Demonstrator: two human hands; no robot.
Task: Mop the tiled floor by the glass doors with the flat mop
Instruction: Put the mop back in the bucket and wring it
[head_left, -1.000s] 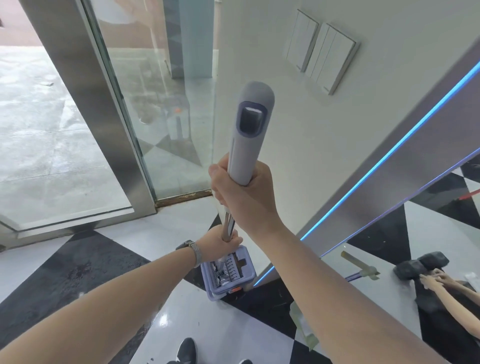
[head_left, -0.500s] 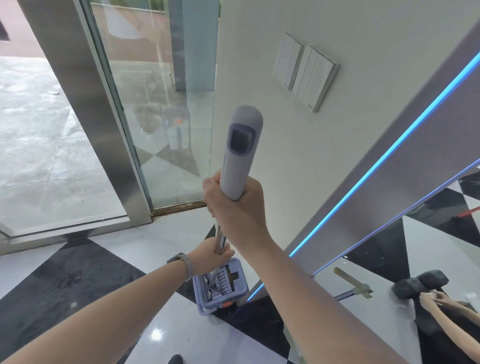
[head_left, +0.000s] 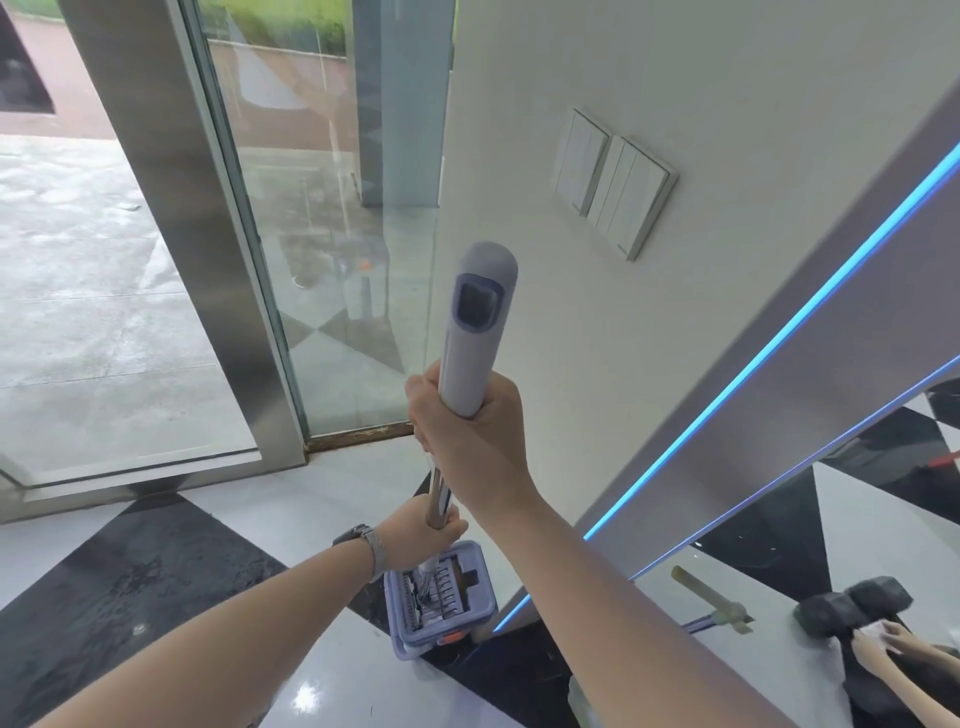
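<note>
Flat mop (head_left: 470, 332): upright, lower end down in the bucket (head_left: 441, 597) on the near floor, right of the glass doors (head_left: 332, 249).
Right hand (head_left: 467, 436): closed around the plastic grip's base.
Left hand (head_left: 421, 535): closed on the metal pole, lower.
Handling: probably light, stiff, top-long; smooth pole likely slippery if wet.
Hold: two hands apart, as now.

One mop (head_left: 475, 332), one bucket (head_left: 441, 597), two wall switches (head_left: 613, 182), one wristwatch (head_left: 363, 545), one dumbbell (head_left: 852, 603).
</note>
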